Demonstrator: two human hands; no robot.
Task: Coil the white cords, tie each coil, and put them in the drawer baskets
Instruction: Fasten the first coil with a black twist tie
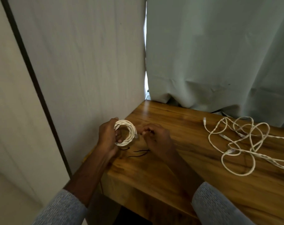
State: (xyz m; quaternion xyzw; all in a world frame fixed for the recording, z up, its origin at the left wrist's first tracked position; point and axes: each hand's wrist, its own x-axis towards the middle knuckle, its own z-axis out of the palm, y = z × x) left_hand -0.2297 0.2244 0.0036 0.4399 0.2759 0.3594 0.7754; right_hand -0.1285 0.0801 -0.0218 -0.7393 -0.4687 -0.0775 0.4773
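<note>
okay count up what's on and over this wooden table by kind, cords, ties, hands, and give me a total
Coiled white cord, held in the left hand: 1
Loose white cord tangle on the table; strand count unclear: 1
Thin dark ties, about: 2
Hands (the right hand pinches something small by the coil): 2
Total: 6

coil over table left corner | loose cords on table, right | curtain behind

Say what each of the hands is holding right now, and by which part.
The left hand grips the coiled white cord by the left side of its ring. The right hand pinches something small beside the coil; what it is cannot be told.
</note>
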